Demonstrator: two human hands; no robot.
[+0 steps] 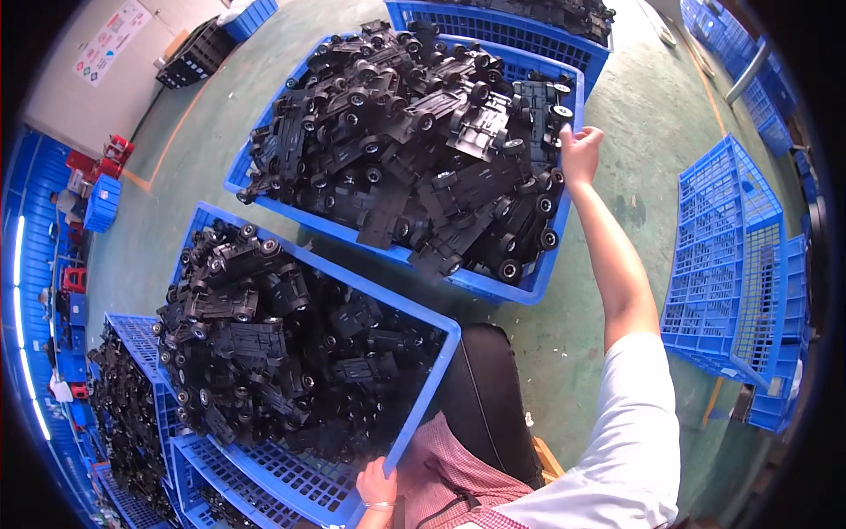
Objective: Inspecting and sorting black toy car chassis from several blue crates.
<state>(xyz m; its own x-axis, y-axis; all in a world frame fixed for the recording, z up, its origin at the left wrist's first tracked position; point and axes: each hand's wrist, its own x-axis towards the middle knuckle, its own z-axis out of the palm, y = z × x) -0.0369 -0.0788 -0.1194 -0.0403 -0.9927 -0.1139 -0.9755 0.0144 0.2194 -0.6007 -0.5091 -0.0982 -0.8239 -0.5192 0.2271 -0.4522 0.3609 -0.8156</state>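
Two blue plastic crates stand in front of me, both heaped with black toy car chassis. My right hand is closed at the right rim of the far crate, beside the wheels of a chassis. My left hand grips the rim of the near crate at its lower right, with a thin bracelet on the wrist. In the far crate the pile of chassis rises above the rim. In the near crate the chassis are heaped to the left, and mesh wall shows below them.
Another filled blue crate stands behind the far one. More chassis-filled crates sit at the lower left. An empty-looking mesh crate is on the right. A black seat-like surface is by my lap. Against the far-left wall stands a black crate.
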